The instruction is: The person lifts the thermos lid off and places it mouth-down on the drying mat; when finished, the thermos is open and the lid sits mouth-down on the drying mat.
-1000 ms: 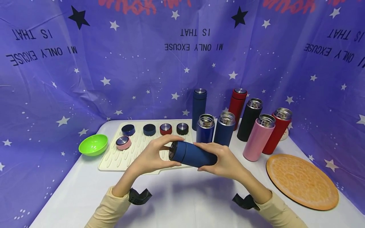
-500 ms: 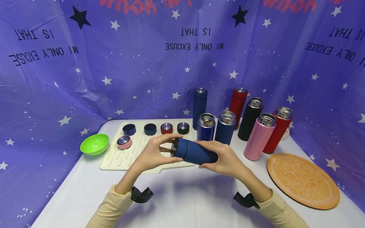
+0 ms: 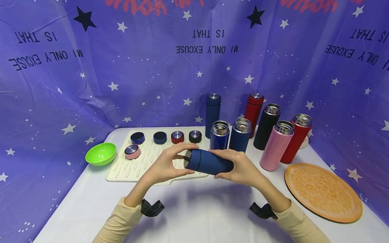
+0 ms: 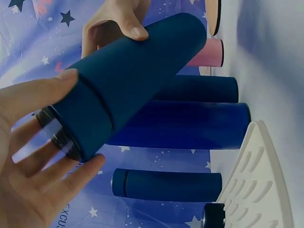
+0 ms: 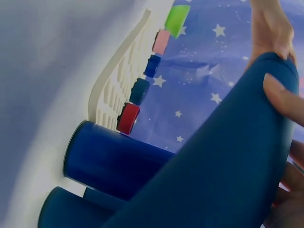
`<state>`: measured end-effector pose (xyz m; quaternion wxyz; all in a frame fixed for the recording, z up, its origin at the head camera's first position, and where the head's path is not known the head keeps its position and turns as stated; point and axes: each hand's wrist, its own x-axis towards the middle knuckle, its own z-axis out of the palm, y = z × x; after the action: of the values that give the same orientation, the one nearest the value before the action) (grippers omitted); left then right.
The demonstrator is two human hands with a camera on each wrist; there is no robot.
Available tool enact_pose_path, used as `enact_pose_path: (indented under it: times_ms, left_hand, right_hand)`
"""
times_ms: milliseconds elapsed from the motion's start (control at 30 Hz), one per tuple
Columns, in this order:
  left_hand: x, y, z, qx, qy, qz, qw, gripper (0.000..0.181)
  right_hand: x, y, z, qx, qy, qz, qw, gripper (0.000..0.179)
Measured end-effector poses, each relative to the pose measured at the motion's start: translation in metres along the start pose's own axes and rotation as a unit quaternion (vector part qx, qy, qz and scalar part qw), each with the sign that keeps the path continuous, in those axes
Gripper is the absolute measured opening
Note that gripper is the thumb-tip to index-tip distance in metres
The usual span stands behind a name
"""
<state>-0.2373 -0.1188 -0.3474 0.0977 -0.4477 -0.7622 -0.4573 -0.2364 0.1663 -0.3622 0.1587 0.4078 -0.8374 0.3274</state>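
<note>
A dark blue thermos (image 3: 214,162) is held sideways above the table, its lid end to the left. My left hand (image 3: 166,163) holds the lid (image 4: 78,118), thumb on one side and fingers around the other. Farther along, my right hand (image 3: 240,167) grips the body near the base. The lid sits on the bottle with a dark seam line between them, and its shiny end faces the left palm. Behind the hands stand a glossy blue bottle (image 3: 219,136) and a matte blue bottle (image 3: 240,136), both lidless.
A cream drying mat (image 3: 121,172) bears several lids, including a pink lid (image 3: 132,152). A green bowl (image 3: 101,154) is at left. Pink (image 3: 276,146), black (image 3: 266,130) and red bottles (image 3: 296,140) stand open at right, near a round orange mat (image 3: 323,192). Two lidded bottles stand behind.
The thermos and my left hand have shifted slightly right. My left fingers have changed position around the lid, while my right hand keeps its grip on the body.
</note>
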Motion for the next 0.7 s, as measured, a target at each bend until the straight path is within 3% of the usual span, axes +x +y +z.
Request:
enact_pose_path:
  times_ms: [133, 233, 300, 400, 500, 700]
  left_hand:
    - [0.005, 0.018, -0.004, -0.007, -0.014, 0.057, 0.9982, 0.068]
    - [0.006, 0.029, -0.006, -0.007, -0.012, 0.064, 0.9979, 0.065]
    - [0.005, 0.032, -0.006, -0.006, -0.006, 0.051, 0.9987, 0.064]
    - [0.002, 0.018, -0.004, -0.009, 0.006, 0.016, 0.9998, 0.065]
    - [0.001, 0.016, -0.003, -0.021, 0.025, -0.025, 0.9991, 0.064]
    - [0.003, 0.036, -0.004, -0.035, 0.057, -0.106, 0.9921, 0.058]
  right_hand:
    - [-0.001, 0.003, -0.004, 0.024, -0.023, 0.021, 0.9992, 0.078]
    - [-0.001, 0.003, -0.004, 0.026, -0.025, 0.028, 0.9989, 0.077]
    - [-0.001, 0.001, -0.003, 0.022, -0.018, 0.024, 0.9993, 0.078]
    - [-0.001, -0.003, -0.001, 0.01, -0.003, 0.015, 0.9998, 0.079]
    - [0.0, -0.007, 0.001, -0.005, 0.015, -0.004, 0.9999, 0.079]
    - [0.0, -0.009, 0.007, -0.053, 0.044, -0.056, 0.9961, 0.079]
